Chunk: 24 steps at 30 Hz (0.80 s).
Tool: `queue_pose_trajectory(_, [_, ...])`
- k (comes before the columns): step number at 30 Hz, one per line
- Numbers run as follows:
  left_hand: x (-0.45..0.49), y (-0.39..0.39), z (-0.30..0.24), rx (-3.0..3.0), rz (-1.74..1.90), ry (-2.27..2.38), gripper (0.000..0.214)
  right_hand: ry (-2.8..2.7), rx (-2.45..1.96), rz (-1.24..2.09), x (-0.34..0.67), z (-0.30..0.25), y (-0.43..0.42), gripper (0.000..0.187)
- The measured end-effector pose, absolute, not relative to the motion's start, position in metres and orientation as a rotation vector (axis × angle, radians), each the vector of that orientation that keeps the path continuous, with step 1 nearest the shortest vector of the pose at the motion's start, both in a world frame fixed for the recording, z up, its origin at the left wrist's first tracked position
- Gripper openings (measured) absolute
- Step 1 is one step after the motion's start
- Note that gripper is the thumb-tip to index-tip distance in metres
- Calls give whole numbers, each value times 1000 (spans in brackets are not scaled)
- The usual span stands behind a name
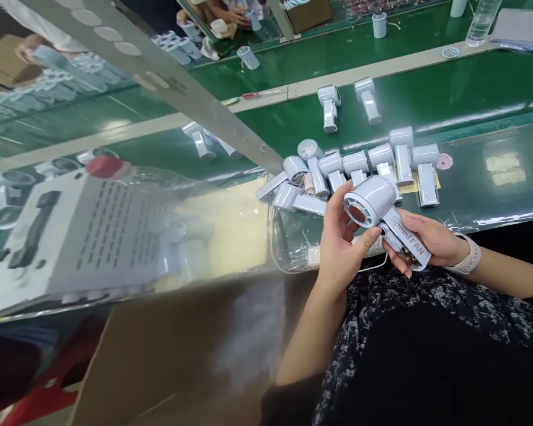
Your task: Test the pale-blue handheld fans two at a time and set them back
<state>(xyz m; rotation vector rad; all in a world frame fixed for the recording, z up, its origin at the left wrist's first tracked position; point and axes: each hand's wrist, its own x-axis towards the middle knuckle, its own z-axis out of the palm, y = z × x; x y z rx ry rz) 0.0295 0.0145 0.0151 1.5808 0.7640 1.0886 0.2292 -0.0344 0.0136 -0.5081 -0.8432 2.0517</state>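
Observation:
A pale blue handheld fan [373,198] with "Speed FAN" printed on its handle is held in both my hands, tilted in front of me. My left hand [344,236] grips its round head from the left, thumb near the joint with the handle. Around the handle's lower part, the fingers of my right hand [430,236] are closed. One side of the handle looks uncovered, with inner parts showing. Just beyond my hands, several similar fans [355,163] lie close together on the bench, partly hidden by the held one.
Two more fans [328,106] rest on the green conveyor belt [284,124]. A metal post [195,94] slants across the left. A grey vented box [93,231] stands at left, and a cardboard box [182,343] sits below. Across the belt, a person's hands [237,16] hold a fan part.

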Motion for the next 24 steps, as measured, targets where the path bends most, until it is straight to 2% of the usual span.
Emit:
queue_pose_trajectory(6, [33,12,14,1653,1158,728,77,-966,-677,1921,230,9,-34,49])
queue_pose_trajectory(9, [35,14,10,1784,1161,762,81,-1274,-882,1654,245,22,-30,52])
queue_pose_trajectory(12, [35,18,-11,1968,1201,851,82,-1573,-1311,912,282,43,-30,54])
queue_pose_trajectory(15, [35,21,-43,2075,1277,967,54,-1480,-1696,43,332,50,-37,60])
queue_pose_trajectory(17, [35,20,-60,2081,1282,1067,34,-1434,-1919,-286,362,40,-41,63])
queue_pose_trajectory(21, [33,21,-69,2051,1248,1126,24,-1601,-2445,-218,403,4,-40,56])
queue_pose_trajectory(24, [31,23,-66,2001,1213,1169,25,-1652,-2564,-190,418,-11,-33,54])
